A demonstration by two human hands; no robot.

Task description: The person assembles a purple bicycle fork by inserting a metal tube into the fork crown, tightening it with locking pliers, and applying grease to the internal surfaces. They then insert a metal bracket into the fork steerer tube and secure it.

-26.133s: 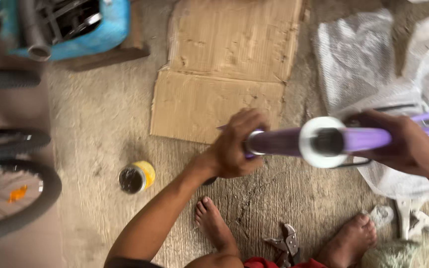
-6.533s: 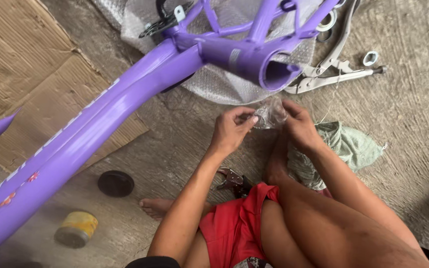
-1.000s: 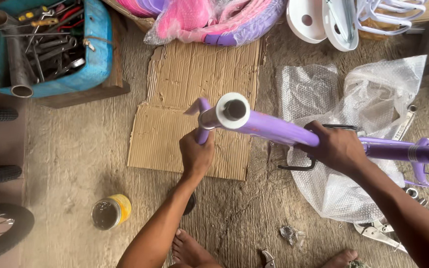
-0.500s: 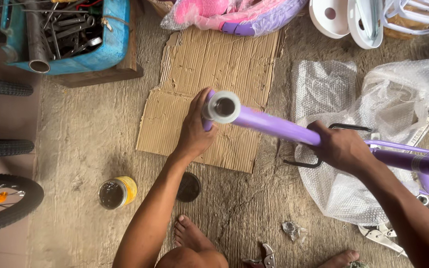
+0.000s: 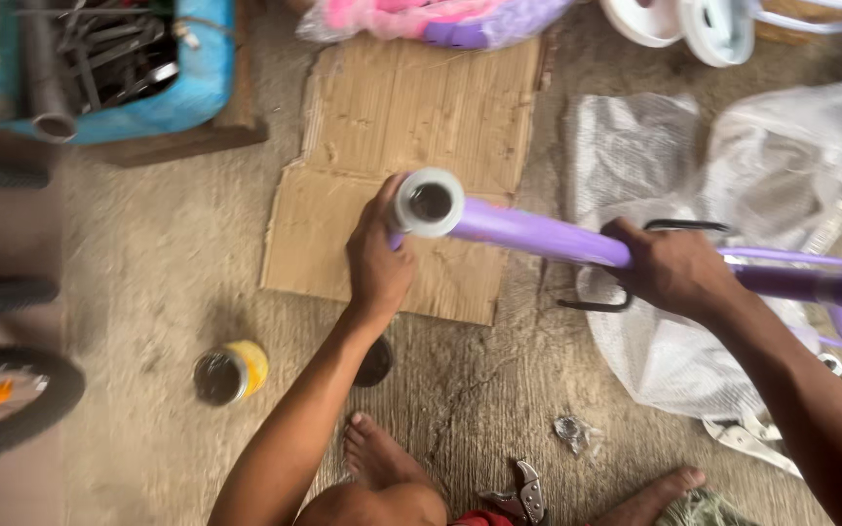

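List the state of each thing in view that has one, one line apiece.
Purple bike frame: lifted off the floor, open tube end up toward the camera.
Left hand: gripping the tube end.
Right hand: clasped around the tube.
Yellow can: on its side, open.
Cardboard: flat on the floor.
Blue tool crate: open, full of tools.
Pliers: lying by the foot.

The frame (image 5: 538, 232) is smooth purple painted metal with a soft sheen, its open end (image 5: 429, 203) wrapped in glossy whitish film. Beneath lie matt, creased brown cardboard (image 5: 411, 117) and crinkled translucent plastic sheeting (image 5: 733, 166) on rough grey concrete floor (image 5: 148, 263). The tin (image 5: 231, 370) is metal with a yellow glossy side, the pliers (image 5: 528, 495) dull metal, the tub (image 5: 197, 78) scuffed blue plastic.
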